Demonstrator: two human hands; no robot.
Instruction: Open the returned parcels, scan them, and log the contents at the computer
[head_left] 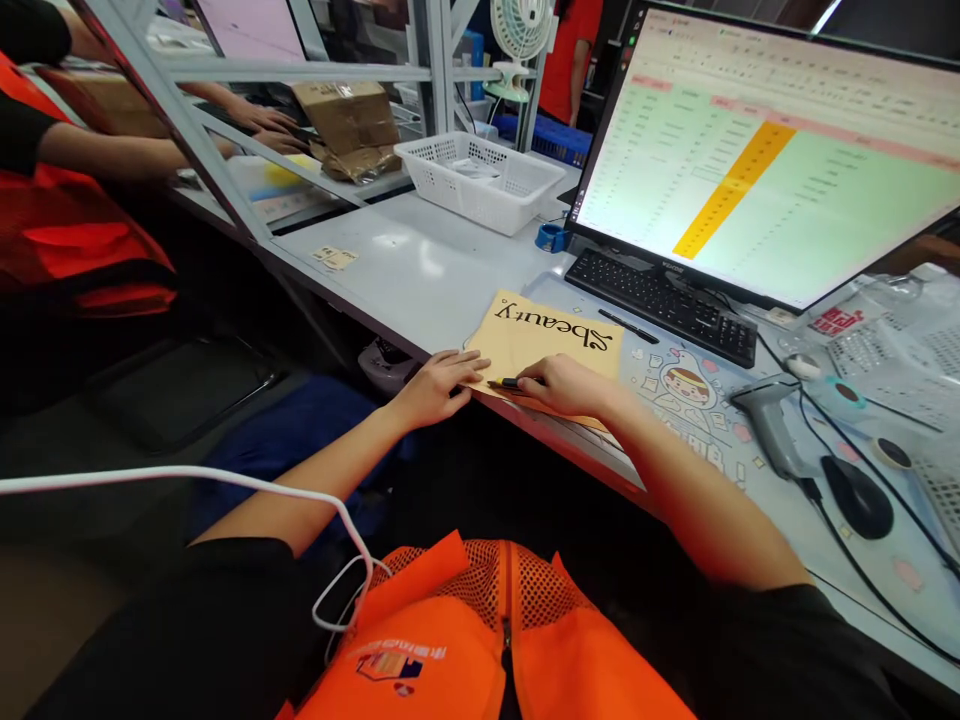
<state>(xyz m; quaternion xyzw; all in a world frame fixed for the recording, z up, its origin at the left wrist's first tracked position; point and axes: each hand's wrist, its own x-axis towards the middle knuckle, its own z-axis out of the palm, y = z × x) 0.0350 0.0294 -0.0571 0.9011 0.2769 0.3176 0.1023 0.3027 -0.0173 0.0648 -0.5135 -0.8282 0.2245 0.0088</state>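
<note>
A yellow sheet or envelope [517, 345] lies at the front edge of the desk, with "beauty" in large black letters that appear upside down. My left hand [442, 385] rests on its near left corner, fingers stretched out and flat. Over the sheet's near edge, my right hand [562, 384] is closed around a slim black pen-like tool [510, 384] with a touch of yellow. Its tip points left toward my left hand; whether it is a pen or a knife I cannot tell. Beyond the sheet lies a black pen [628, 326].
Behind the sheet stand a black keyboard [660, 300] and a monitor [750, 170]. To the right are a grey barcode scanner [772, 430] and a black mouse [856, 496] with cables. A white basket [480, 185] sits at the back. A co-worker's arm [112, 150] is beyond the metal frame.
</note>
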